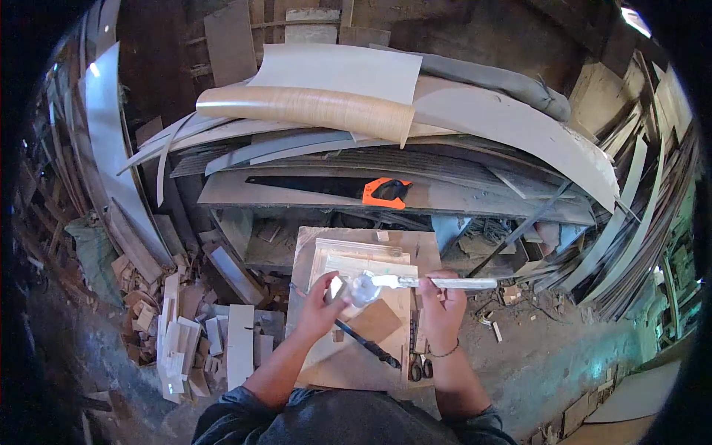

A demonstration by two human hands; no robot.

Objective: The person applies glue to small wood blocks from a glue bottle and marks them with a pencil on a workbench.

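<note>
My left hand [320,310] is closed around a small pale block-like piece [336,287] and the side of a shiny, whitish, see-through container or bag [364,290]. I cannot make out exactly what that is. Between the fingers of my right hand [443,315] is a long white-coated stick [466,283], held level, its left end at the shiny container. Below both hands lie a brown wood piece [376,321], a long dark tool [368,345] and stacked pale wood boards [371,259] on a worktop [426,241]. Black-handled scissors [421,368] lie near my right forearm.
A handsaw with an orange handle [387,193] lies on the shelf ahead, below stacked sheets and a curled wood-grain sheet [304,107]. Wood offcuts [178,345] are heaped on the floor at left. Long strips [630,215] lean at right.
</note>
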